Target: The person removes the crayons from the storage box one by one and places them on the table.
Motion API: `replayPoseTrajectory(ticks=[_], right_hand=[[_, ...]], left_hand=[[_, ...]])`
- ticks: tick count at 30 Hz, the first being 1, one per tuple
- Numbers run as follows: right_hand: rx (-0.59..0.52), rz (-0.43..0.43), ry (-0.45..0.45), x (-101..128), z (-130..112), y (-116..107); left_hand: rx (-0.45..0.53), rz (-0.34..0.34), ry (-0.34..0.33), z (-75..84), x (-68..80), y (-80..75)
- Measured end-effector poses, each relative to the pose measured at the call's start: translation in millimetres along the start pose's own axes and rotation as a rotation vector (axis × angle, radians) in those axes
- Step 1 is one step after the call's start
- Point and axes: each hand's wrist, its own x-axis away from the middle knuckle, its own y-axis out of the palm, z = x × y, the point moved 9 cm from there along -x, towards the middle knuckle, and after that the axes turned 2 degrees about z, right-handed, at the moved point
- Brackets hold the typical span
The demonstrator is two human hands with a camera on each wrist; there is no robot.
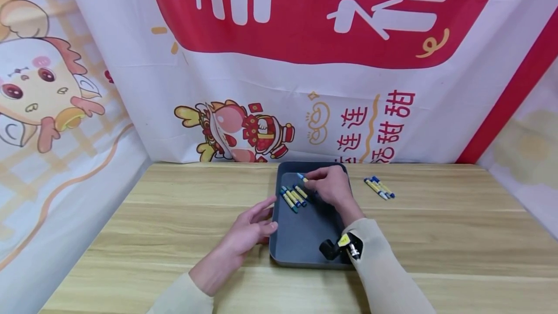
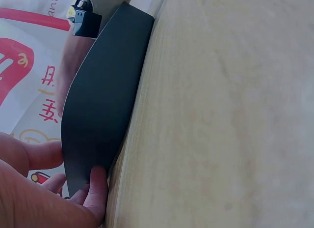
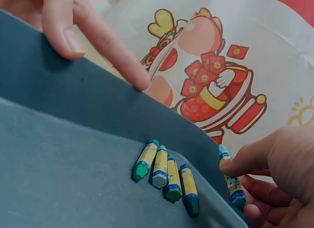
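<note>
Crayon pinched in the right hand hovers over the grey tray's far end, near the tabletop's back edge. Four crayons lie just beside it. The left hand, fingers spread, rests against the tray's left rim.

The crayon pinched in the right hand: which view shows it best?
The right wrist view: the crayon fills the frame's corner, pinched by the right hand beside the tray. The head view shows only its small tip; the left wrist view shows none of it.

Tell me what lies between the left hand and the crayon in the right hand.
Head view: the tray's left wall and four crayons on its floor, between left hand and held crayon.
</note>
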Motion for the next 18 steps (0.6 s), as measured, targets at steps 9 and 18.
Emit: replayPoseTrajectory(ticks=[9, 18], right_hand=[[-0.091, 0.015, -0.027, 2.4, -4.3, -3.1], [-0.111, 0.025, -0.033, 4.2, -4.2, -7.9]], left_hand=[[-0.001, -0.002, -0.002, 0.3, 0.9, -0.2], [-0.006, -0.004, 0.002, -0.6, 0.5, -0.2]])
